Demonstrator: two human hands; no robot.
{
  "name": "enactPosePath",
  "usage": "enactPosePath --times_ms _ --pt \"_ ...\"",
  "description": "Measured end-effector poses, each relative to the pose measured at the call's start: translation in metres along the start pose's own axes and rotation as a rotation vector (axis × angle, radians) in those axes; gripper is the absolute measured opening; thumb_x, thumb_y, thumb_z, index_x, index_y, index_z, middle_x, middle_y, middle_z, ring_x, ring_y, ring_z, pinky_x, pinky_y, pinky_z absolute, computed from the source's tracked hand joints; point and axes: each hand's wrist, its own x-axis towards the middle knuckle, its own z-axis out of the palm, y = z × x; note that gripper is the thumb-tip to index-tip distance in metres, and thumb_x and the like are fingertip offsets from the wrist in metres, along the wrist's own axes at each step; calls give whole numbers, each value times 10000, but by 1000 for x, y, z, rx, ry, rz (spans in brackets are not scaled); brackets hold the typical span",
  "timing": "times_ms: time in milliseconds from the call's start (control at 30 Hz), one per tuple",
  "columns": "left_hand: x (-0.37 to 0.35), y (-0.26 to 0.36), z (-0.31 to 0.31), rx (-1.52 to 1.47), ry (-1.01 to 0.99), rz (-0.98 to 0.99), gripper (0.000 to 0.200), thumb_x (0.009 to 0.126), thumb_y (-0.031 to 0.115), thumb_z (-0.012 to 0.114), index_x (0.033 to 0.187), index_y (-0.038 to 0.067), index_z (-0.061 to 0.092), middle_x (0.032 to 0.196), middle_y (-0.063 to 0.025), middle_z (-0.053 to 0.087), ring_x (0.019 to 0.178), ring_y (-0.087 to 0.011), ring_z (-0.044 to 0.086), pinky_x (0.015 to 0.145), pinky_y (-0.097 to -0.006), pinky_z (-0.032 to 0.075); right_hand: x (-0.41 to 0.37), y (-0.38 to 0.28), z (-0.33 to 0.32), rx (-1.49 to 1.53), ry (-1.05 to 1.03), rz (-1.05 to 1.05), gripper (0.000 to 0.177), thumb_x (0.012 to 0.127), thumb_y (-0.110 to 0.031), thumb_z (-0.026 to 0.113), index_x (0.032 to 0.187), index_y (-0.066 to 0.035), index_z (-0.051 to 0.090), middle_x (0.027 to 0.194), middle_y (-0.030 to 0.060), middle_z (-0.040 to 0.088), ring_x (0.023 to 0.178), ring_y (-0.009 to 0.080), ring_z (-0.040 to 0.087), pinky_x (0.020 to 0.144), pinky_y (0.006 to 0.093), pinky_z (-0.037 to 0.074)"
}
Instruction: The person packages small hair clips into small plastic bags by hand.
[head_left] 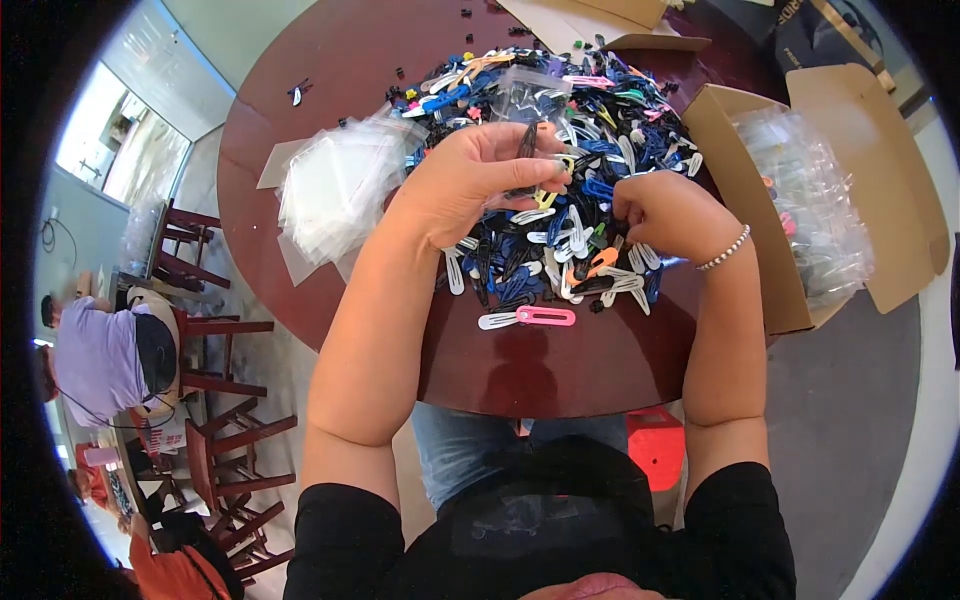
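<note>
A large heap of snap hair clips point(575, 240) in black, blue, white, orange and other colours covers the middle of the round table. Above it my left hand point(480, 172) is closed, with a few hair clips point(528, 150), a black one and a yellow one among them, between thumb and fingers. My right hand point(670, 212), a beaded bracelet at its wrist, reaches into the heap's right side. Its fingers are bent together beside a blue clip point(598, 188), and what they grip is hidden. A clear plastic bag point(530, 95) lies on the heap just beyond my left hand.
Left of the heap lies a stack of clear bags point(335, 190). On the right, an open cardboard box point(750, 220) holds filled bags point(805, 190). A pink and white clip pair point(527, 317) rests near the table's point(560, 375) front edge. People sit among wooden stools point(225, 450) at far left.
</note>
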Motion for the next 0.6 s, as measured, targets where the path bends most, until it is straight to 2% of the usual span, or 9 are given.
enactPosePath --times_ms 67,133,167,267,400,467,500,533,600 --pt "0 -1 1 13 3 5 332 814 201 733 1103 84 621 962 -24 686 923 -112 651 769 -259 471 -2 5 -6 79 -17 1 181 670 -88 723 835 -28 678 792 142 673 759 319 647 685 390 518" --pt "2 -3 0 33 -8 12 330 814 206 732 1102 85 623 954 -26 690 913 -108 653 756 -247 474 -5 9 -13 117 80 -12 130 693 -50 682 817 -12 682 769 159 672 720 311 652 668 375 517" --pt "1 -4 0 39 -21 -1 329 816 204 731 1101 80 623 948 -27 691 908 -104 653 743 -236 474 -7 13 -13 83 173 -123 111 720 18 645 828 42 653 699 131 648 616 209 634 603 307 495" --pt "2 -4 4 49 -30 -9 312 817 189 731 1082 63 623 934 -28 692 871 -84 649 708 -206 474 -9 12 -17 212 275 -10 96 751 -2 646 836 42 634 684 114 630 619 170 629 603 288 490" --pt "3 -5 4 56 -32 -6 293 810 171 739 1053 54 624 908 -5 684 824 -69 631 707 -204 483 -3 11 -17 218 402 0 78 825 -23 632 885 26 621 744 69 630 675 118 620 634 253 486" --pt "5 -10 0 51 -80 5 318 838 142 699 1116 24 599 965 -64 678 915 -137 658 723 -227 499 2 5 -14 588 698 -88 69 894 -30 588 947 6 612 830 25 626 741 83 600 681 226 480" --pt "3 -7 3 52 -72 1 327 831 126 703 1124 22 601 966 -65 677 910 -141 659 727 -237 504 1 -8 -15 706 786 -131 70 914 -10 569 969 0 611 882 2 608 783 72 584 719 210 474" --pt "3 -7 3 54 -72 4 327 831 126 703 1124 22 601 966 -65 677 910 -141 659 727 -237 504 0 -18 -14 705 788 -134 70 914 -10 569 969 0 611 882 2 608 783 72 584 719 210 474" --pt "3 -8 3 70 -98 3 353 824 115 707 1146 21 596 981 -69 677 910 -143 659 736 -244 509 -2 -35 -11 744 943 -229 83 896 7 592 977 1 613 880 -1 612 764 68 574 716 205 468"
